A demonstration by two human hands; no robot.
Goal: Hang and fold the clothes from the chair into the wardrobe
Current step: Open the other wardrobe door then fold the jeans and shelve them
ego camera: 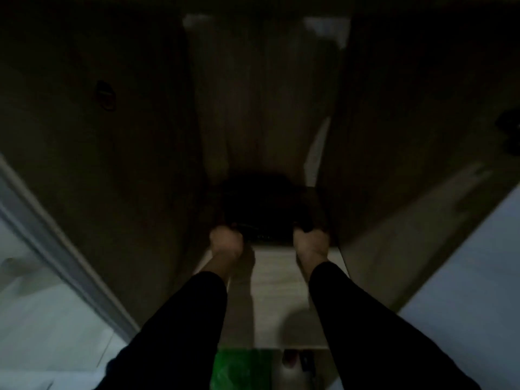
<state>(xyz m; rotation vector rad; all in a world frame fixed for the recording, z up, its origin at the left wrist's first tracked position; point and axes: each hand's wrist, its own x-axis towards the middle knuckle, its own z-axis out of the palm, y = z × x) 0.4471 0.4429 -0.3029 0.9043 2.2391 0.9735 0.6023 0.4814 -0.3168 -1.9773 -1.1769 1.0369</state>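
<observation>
A dark folded garment (264, 204) lies deep on a pale wardrobe shelf (275, 280), hard to make out in the dim light. My left hand (226, 240) grips its near left edge with curled fingers. My right hand (311, 239) grips the near right edge the same way. Both arms in black sleeves reach straight into the narrow compartment. The far part of the garment fades into shadow.
Tall wardrobe side panels (126, 164) close in the compartment on both sides. A lower shelf holds a green bag (239, 370) and small items (295, 361). A white door frame (50, 243) runs at the left, and a pale surface (464, 277) lies at the right.
</observation>
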